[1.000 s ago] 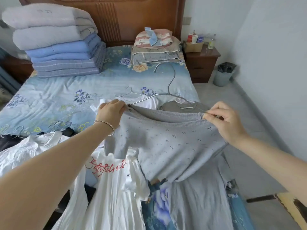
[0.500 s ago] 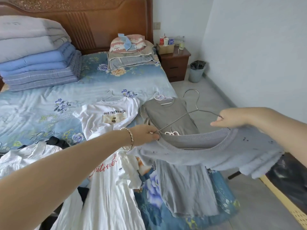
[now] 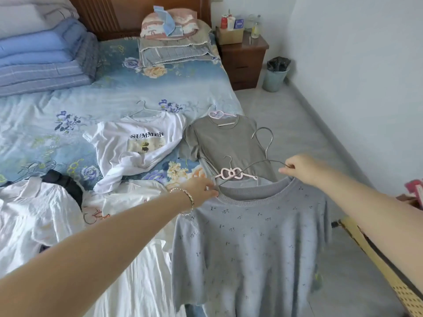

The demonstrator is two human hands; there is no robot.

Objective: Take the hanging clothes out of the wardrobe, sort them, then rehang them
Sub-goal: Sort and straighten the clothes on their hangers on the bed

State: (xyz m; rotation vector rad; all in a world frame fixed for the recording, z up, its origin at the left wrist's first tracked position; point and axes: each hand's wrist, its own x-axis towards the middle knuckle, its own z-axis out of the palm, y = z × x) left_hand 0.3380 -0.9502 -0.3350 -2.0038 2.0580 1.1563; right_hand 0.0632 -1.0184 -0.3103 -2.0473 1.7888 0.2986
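Observation:
A grey-blue knit top [image 3: 251, 243] with small dark marks lies spread at the bed's near right corner, on a metal wire hanger [image 3: 265, 145] whose hook sticks up above the collar. My left hand [image 3: 201, 187] pinches the left shoulder by the collar. My right hand [image 3: 302, 169] pinches the hanger's right arm and the other shoulder. Behind lie an olive-grey T-shirt [image 3: 224, 140] on a pink hanger, another pink bow hanger [image 3: 231, 173], a white "SUMMER" T-shirt [image 3: 137, 145] and white shirts [image 3: 41, 213] to the left.
The floral blue bedspread [image 3: 68, 110] carries a stack of folded quilts [image 3: 41, 58] at the back left and folded bedding with a pillow [image 3: 174, 42]. A wooden nightstand [image 3: 245, 56] and a bin [image 3: 275, 74] stand right of the bed. A woven chair edge [image 3: 389, 271] sits at right.
The knit top, held up a second ago, has come down flat onto the bed's near right corner. Both hands have moved down and right with it; the view has swung right.

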